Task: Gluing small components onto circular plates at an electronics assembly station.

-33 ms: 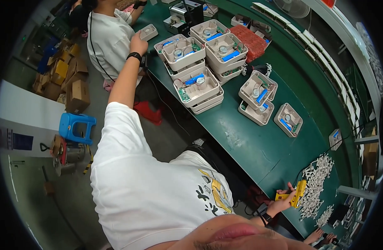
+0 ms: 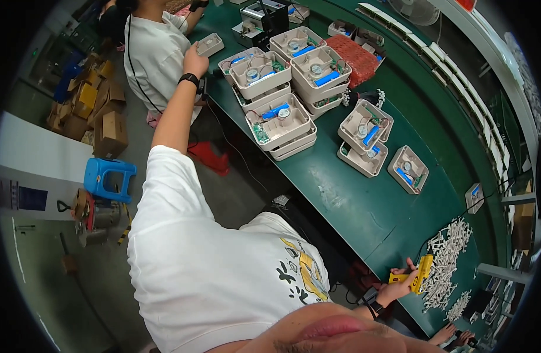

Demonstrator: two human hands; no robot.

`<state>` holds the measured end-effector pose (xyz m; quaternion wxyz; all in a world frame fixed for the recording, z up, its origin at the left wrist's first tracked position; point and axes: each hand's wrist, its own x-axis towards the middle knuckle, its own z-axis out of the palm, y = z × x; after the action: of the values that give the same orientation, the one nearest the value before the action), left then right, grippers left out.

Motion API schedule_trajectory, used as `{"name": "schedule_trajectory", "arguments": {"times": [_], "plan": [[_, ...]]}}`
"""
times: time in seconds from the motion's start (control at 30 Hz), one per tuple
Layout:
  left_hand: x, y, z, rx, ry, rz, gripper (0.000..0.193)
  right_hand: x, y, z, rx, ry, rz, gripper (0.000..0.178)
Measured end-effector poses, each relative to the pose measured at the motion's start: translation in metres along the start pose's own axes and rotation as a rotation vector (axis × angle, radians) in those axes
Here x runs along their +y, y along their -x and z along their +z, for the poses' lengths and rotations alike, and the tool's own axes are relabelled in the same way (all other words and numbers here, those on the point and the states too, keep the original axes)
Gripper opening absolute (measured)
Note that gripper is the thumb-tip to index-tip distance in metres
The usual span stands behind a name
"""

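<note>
My left hand (image 2: 195, 60), its arm stretched far out to the upper left, grips the near end of a small beige plastic housing (image 2: 211, 44) beyond the table edge, beside a co-worker. Low on the right, my right hand (image 2: 398, 286) is wrapped round a yellow pistol-shaped tool (image 2: 423, 274) at the table's front edge. Right beside that tool lies a heap of small white parts (image 2: 448, 259). Between my hands, stacked beige open housings (image 2: 280, 120) hold blue cylindrical cells, round white pieces, wires and green circuit boards.
More open housings (image 2: 365, 126) sit farther right on the green table (image 2: 353, 217). A red bubble-wrap bundle (image 2: 355, 62) and a metal machine (image 2: 258, 23) are at the back. A co-worker (image 2: 155, 56) is at upper left; another person's hands (image 2: 450, 335) show at lower right. A blue stool (image 2: 110, 177) stands left.
</note>
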<state>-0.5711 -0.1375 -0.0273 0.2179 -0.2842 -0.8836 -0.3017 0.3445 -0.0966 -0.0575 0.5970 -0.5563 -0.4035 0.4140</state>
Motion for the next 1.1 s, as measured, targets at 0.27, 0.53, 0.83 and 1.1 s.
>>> {"name": "schedule_trajectory", "arguments": {"times": [0.27,0.53,0.83,1.1], "plan": [[0.185,0.112,-0.151,0.275,0.879,0.189,0.026,-0.002,0.007,0.002,0.060,0.011,0.103,0.044],[0.418,0.327,-0.136,-0.645,0.898,1.213,0.022,0.003,0.006,0.000,0.075,-0.130,-0.006,0.038],[0.496,0.382,-0.037,-0.511,0.391,1.135,0.051,0.013,0.005,-0.007,0.020,-0.193,-0.024,0.032],[0.497,0.377,-0.065,-0.714,0.705,1.278,0.088,0.008,0.003,-0.010,-0.029,-0.218,-0.004,0.031]]}}
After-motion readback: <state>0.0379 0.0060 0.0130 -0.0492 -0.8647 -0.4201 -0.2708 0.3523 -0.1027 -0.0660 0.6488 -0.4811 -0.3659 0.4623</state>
